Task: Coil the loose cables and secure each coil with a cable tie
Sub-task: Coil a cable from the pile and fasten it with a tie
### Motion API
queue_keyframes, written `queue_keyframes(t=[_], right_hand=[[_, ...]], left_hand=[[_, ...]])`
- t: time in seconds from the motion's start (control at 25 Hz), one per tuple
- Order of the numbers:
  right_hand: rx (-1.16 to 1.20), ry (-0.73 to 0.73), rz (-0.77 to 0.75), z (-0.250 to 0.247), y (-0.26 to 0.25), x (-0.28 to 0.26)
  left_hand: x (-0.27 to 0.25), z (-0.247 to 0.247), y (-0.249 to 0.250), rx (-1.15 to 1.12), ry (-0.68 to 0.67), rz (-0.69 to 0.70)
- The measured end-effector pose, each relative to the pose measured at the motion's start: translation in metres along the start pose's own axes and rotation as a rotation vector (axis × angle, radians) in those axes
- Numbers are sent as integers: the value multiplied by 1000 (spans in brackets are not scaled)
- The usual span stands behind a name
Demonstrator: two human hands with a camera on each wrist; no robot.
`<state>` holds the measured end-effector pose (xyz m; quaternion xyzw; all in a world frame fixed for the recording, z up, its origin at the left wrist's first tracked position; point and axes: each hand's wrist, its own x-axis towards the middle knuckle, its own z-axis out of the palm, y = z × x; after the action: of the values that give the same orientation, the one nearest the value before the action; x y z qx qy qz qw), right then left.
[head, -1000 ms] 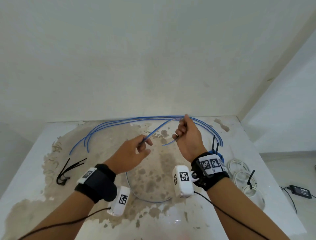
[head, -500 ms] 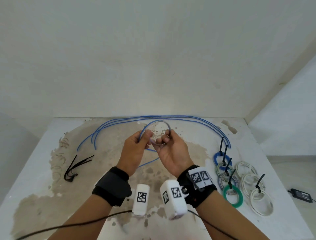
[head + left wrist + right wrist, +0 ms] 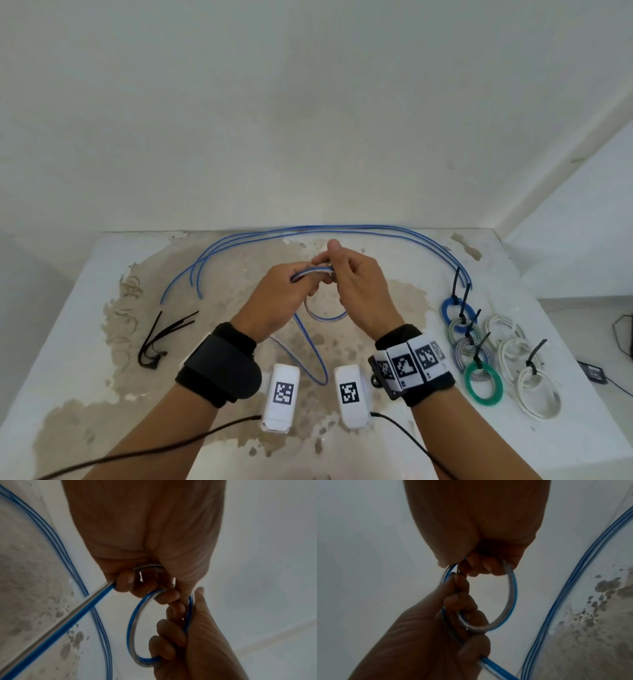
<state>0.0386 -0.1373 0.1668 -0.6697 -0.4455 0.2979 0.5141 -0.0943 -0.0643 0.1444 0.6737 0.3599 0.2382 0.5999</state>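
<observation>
No words, numbers or brand names can be read anywhere. The only signs are black-and-white square code markers — one on each white wrist camera housing (image 3: 283, 394) (image 3: 350, 393), and a row of them on the white band (image 3: 409, 364) round the right wrist. They carry no letters — just block patterns.
</observation>
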Motion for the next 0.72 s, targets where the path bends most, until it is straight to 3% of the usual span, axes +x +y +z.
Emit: queue_keyframes(t=[0.16, 0.24, 0.48, 0.72], right_hand=[[-199, 162, 38, -1, 6, 0], [-232, 169, 63, 1, 8, 0], [44, -145, 71, -6, 6, -6], [147, -206, 82, -3, 7, -3]], left_hand=[[-6, 2, -3, -94, -218, -58], [-9, 2, -4, -180, -273, -84], [-9, -12, -5, -67, -151, -47], [-13, -17, -11, -241, -124, -82]])
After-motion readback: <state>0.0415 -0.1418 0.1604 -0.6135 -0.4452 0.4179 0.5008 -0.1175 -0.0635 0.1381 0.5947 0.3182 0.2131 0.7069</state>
